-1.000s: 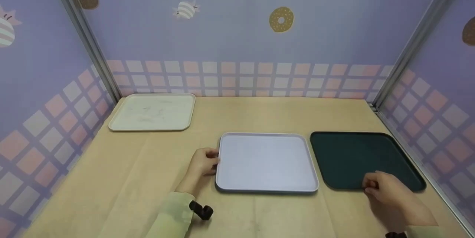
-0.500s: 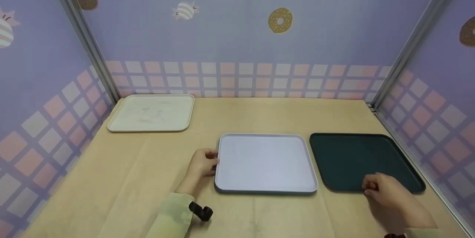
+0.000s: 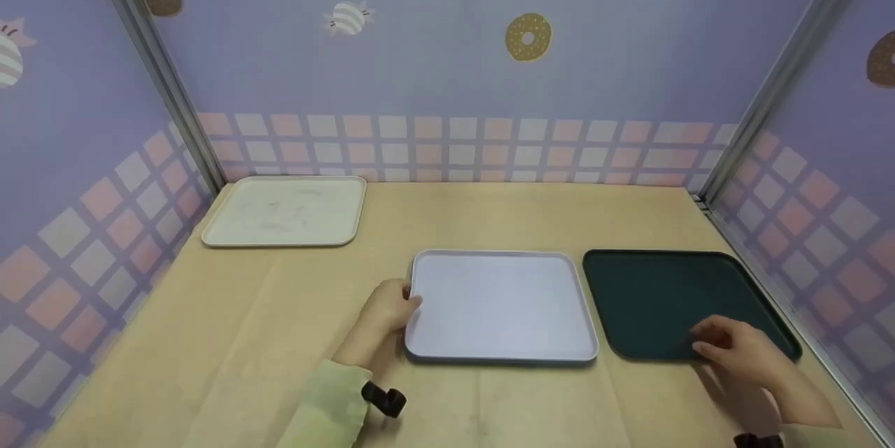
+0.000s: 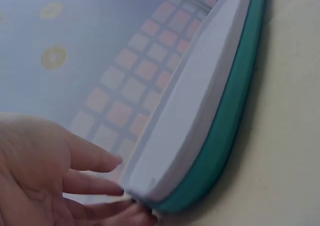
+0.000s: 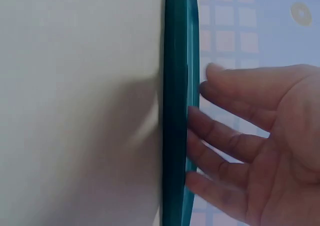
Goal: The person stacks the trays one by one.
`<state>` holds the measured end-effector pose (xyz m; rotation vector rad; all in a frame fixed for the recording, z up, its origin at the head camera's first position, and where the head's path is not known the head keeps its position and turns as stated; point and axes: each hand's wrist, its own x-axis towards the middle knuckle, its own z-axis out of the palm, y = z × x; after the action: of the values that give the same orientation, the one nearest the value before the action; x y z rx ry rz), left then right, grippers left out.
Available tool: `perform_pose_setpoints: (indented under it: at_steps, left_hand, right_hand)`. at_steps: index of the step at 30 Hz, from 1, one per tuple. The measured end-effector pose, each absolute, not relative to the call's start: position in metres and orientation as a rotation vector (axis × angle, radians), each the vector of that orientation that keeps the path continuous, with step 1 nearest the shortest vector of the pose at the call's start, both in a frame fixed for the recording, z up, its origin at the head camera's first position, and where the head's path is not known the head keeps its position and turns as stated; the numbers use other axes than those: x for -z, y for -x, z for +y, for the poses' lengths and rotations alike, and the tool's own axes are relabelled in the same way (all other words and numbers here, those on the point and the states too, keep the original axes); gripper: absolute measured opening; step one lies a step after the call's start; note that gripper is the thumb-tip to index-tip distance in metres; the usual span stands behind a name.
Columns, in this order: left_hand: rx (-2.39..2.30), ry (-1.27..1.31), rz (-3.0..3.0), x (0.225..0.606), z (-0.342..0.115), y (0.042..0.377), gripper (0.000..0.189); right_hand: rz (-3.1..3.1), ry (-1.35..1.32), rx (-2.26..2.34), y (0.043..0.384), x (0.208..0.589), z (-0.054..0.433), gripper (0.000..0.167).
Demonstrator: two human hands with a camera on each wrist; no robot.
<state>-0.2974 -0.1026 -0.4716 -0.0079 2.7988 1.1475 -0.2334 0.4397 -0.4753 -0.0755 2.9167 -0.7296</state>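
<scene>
A pale lavender tray (image 3: 500,305) lies stacked on a green tray (image 4: 215,166), whose side shows below it in the left wrist view. My left hand (image 3: 387,305) is at the left edge of this stack, thumb over the lavender tray's rim and fingers against its side, pinching the edge. A separate dark green tray (image 3: 678,305) lies flat to the right. My right hand (image 3: 741,350) is over that tray's front edge, with thumb and fingers parted. In the right wrist view, several fingertips (image 5: 194,181) are right at its rim and nothing is between thumb and fingers.
A cream tray (image 3: 287,212) with faint grey marks lies at the back left of the beige-covered table (image 3: 517,217). Patterned lilac walls (image 3: 447,70) enclose the back and both sides, with metal posts (image 3: 157,70) at the corners. A narrow gap separates the stack from the dark green tray.
My left thumb has come up over the lavender tray's rim. My right hand has lifted slightly and shifted right, its thumb and fingers opening apart. The trays have stayed put.
</scene>
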Motion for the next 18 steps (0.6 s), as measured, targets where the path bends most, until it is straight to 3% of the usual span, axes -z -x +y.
perform_pose_setpoints:
  at_steps: [6,13,18]
  left_hand:
    - [-0.947,-0.019,2.918,0.454,-0.065,0.282,0.063]
    - [-1.339,-0.362,2.65,0.448,-0.013,0.279,0.056]
    - [-1.562,-0.382,2.344,0.449,0.031,0.282,0.05]
  right_hand:
    - [2.992,0.024,0.813,0.236,0.474,0.458,0.034]
    - [3.105,-0.063,0.888,0.241,0.471,0.481,0.046]
    - [3.092,-0.153,0.897,0.248,0.466,0.497,0.054]
